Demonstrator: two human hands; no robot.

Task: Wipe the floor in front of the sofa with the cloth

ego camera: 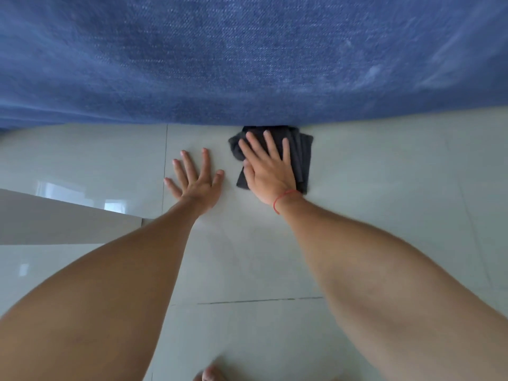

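Note:
A blue fabric sofa (247, 56) fills the top of the view, its lower edge meeting the pale tiled floor (384, 188). A dark grey folded cloth (303, 155) lies on the floor right against the sofa's edge. My right hand (268, 171) presses flat on the cloth with fingers spread, a red string around the wrist. My left hand (196, 180) rests flat on the bare tile just left of the cloth, fingers apart, holding nothing.
A pale grey low furniture edge (68, 224) juts in from the left. Tile joints run across the floor near my forearms. A bare foot (210, 373) shows at the bottom edge. Glossy floor stretches to the right.

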